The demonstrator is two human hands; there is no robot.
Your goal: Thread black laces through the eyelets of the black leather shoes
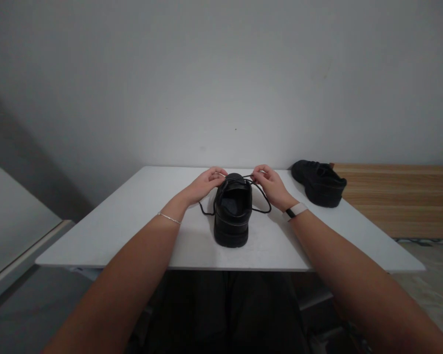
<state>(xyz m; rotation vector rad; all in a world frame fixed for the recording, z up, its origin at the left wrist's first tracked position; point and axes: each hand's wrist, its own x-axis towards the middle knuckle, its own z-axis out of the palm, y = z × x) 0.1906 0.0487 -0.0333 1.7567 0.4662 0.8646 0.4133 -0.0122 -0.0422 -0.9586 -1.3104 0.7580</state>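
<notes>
A black shoe (232, 221) stands upright on the white table (107, 221), its heel toward me and its toe pointing away. Black lace (264, 210) loops out to the shoe's right, and another length hangs down on its left. My right hand (269, 184), beyond the shoe's right side, pinches a piece of lace between thumb and fingertips. On the other side, my left hand (206, 184) is closed at the shoe's upper left edge; its fingertips meet near the laces, and what they grip is too small to make out.
A second black shoe (321, 183) sits at the table's back right. Behind the table rises a grey wall (221, 88). Wood-patterned board (398, 199) stands past the right edge, and a pale panel (15, 216) is at the far left.
</notes>
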